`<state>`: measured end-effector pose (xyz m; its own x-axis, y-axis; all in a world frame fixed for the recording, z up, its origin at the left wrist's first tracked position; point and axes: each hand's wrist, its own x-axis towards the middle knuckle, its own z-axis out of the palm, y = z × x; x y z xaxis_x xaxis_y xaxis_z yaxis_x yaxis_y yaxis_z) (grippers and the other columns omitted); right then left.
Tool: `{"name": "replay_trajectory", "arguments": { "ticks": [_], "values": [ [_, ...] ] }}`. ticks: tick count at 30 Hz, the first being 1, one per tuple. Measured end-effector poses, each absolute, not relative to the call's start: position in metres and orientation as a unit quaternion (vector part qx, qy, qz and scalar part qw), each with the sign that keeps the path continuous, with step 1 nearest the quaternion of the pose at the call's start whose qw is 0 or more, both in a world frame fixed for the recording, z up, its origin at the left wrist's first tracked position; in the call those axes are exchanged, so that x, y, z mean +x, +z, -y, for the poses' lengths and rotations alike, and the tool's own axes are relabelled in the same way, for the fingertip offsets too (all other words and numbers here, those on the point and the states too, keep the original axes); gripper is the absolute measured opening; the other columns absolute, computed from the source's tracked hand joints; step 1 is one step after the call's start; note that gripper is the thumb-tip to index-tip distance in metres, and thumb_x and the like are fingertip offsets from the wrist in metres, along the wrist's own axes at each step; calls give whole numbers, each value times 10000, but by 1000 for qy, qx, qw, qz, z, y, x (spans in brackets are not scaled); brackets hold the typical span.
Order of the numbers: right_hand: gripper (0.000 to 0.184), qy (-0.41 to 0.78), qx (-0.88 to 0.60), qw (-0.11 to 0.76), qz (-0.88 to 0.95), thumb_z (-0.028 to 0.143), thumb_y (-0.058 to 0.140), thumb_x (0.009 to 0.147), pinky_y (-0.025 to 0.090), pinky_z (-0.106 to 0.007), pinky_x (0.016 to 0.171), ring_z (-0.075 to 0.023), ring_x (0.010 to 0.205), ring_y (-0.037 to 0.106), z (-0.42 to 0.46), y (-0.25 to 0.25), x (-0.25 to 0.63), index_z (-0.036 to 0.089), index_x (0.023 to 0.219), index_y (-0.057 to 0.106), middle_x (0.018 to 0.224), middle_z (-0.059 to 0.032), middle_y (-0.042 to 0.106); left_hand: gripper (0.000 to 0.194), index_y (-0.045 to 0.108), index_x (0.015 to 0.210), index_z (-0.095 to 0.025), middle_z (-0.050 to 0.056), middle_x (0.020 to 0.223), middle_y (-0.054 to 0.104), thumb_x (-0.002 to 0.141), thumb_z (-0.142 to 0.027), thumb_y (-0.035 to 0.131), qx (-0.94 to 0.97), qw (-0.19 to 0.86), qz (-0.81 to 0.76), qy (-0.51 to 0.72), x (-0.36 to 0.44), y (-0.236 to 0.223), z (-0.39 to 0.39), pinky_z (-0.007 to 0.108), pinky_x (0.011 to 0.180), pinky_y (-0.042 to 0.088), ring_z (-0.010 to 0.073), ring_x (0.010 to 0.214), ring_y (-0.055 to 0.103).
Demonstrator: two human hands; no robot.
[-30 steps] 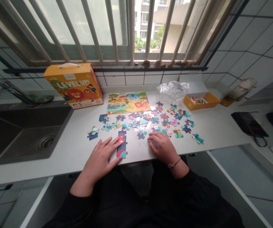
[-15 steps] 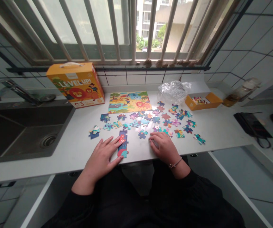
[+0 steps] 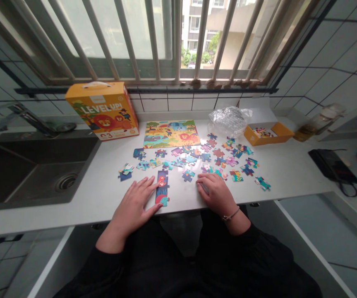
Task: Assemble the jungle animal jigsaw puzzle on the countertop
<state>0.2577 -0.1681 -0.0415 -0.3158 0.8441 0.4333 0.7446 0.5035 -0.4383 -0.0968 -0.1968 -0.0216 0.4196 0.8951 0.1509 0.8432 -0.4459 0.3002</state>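
Note:
My left hand [image 3: 133, 205] lies flat on the white counter [image 3: 97, 194], its fingers spread, with the fingertips against a strip of joined jigsaw pieces [image 3: 162, 188]. That strip is dark blue with a red animal near its top. My right hand [image 3: 215, 192] rests with curled fingers over a pale jigsaw piece [image 3: 203, 188], which is mostly hidden. Many loose colourful pieces [image 3: 203, 159] are scattered beyond both hands. Farther back lies a printed jungle picture sheet [image 3: 170, 134] showing a lion.
An orange "LEVEL UP!" puzzle box [image 3: 102, 111] stands at the back left, beside a steel sink [image 3: 35, 169] and tap [image 3: 35, 118]. A clear plastic bag [image 3: 229, 121], an orange box tray [image 3: 268, 134] and a glass bottle [image 3: 317, 128] sit at the back right. Barred windows [image 3: 153, 41] lie beyond.
The whole view has drifted a little, with the counter moving right in the picture. Both hands stay in the same places on the strip and the pale piece.

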Motion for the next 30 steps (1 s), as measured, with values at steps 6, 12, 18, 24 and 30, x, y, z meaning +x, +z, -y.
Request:
{"name": "replay_trajectory", "arguments": {
  "ticks": [6,12,18,24,30],
  "values": [
    [155,75,-492,318,807,232,628,1062,555,-528,1078,-317,1198,717,168,-41,257,238,1084,782,1282,-115,806,564,643,1422,-116,264,1504,656,1085,-549,515,669,-49,-687,279,-103,-42,189,581,1284,439,417,1478,579],
    [156,80,-488,316,810,244,626,1072,548,-537,1087,-322,1218,709,167,-46,260,248,1094,780,1289,-109,803,681,605,1536,-42,285,1580,622,1073,-527,486,662,-50,-728,169,-112,-38,175,569,1256,438,436,1470,554],
    [145,79,-488,319,808,239,633,1064,552,-532,1069,-325,1204,710,167,-45,260,241,1088,776,1286,-114,802,620,677,1554,-215,205,1534,642,1074,-585,546,656,-51,-746,103,-122,-21,156,607,1109,498,455,1333,585],
    [150,77,-486,321,809,242,628,1071,547,-535,1087,-323,1215,713,167,-48,260,243,1092,776,1289,-118,801,693,636,1561,-69,263,1526,560,1051,-535,579,578,-79,-776,239,-136,-28,155,572,1218,467,444,1383,562],
    [140,78,-482,318,813,240,643,1063,549,-534,1092,-326,1226,709,167,-50,262,242,1107,775,1299,-118,799,539,718,1430,-83,279,1470,614,1052,-437,570,537,-40,-809,234,-139,-28,156,623,1203,484,453,1374,578]
  ]
}}
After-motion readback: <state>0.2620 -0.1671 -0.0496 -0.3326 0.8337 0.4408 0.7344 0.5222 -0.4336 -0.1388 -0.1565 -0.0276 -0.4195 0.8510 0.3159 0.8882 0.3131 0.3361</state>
